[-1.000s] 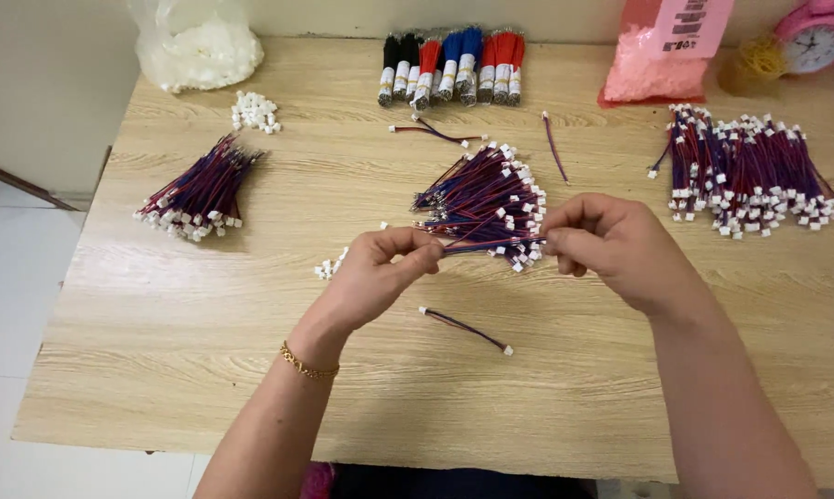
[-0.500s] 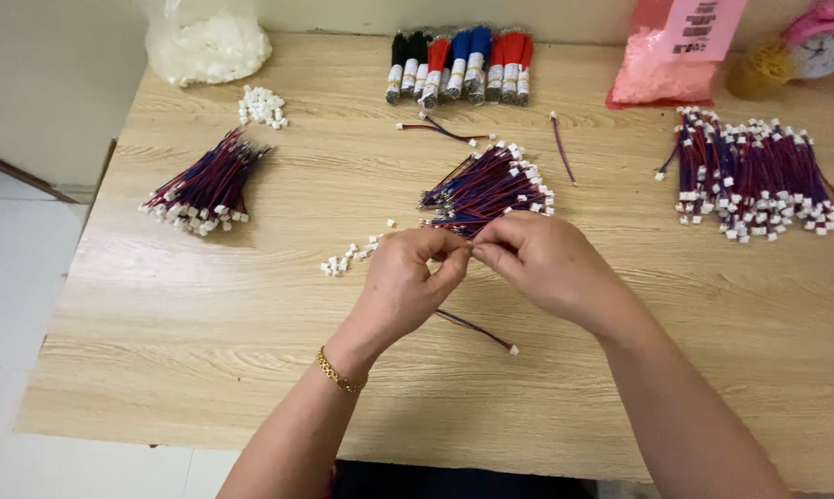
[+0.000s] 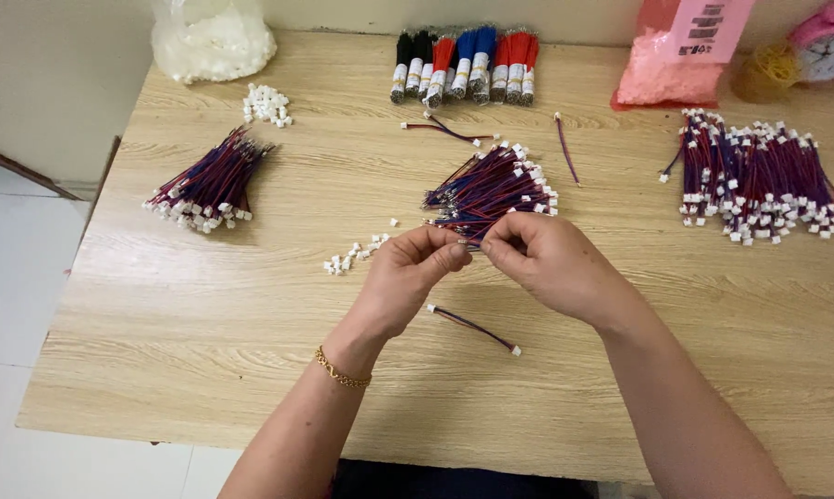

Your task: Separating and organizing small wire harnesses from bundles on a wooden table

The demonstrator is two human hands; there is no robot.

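Observation:
My left hand (image 3: 407, 277) and my right hand (image 3: 546, 263) meet fingertip to fingertip above the middle of the wooden table (image 3: 250, 305). Between them they pinch the end of a thin red-and-blue wire; whether a white connector sits between the fingers is hidden. Just behind the hands lies a fan-shaped bundle of red-and-blue wires (image 3: 491, 189) with white plugs. A single finished wire (image 3: 472, 325) with white ends lies on the table below the hands. A few loose white connectors (image 3: 352, 257) are scattered left of my left hand.
Another wire bundle (image 3: 209, 183) lies at the left, a large pile of finished wires (image 3: 759, 180) at the right. At the back stand coloured wire packs (image 3: 463, 65), a small heap of white connectors (image 3: 267, 103), a clear bag (image 3: 212, 42), a pink bag (image 3: 671, 65) and a pink clock (image 3: 828, 46).
My hands were apart with a wire stretched between them; they have come together at the middle, and the fingertips now touch.

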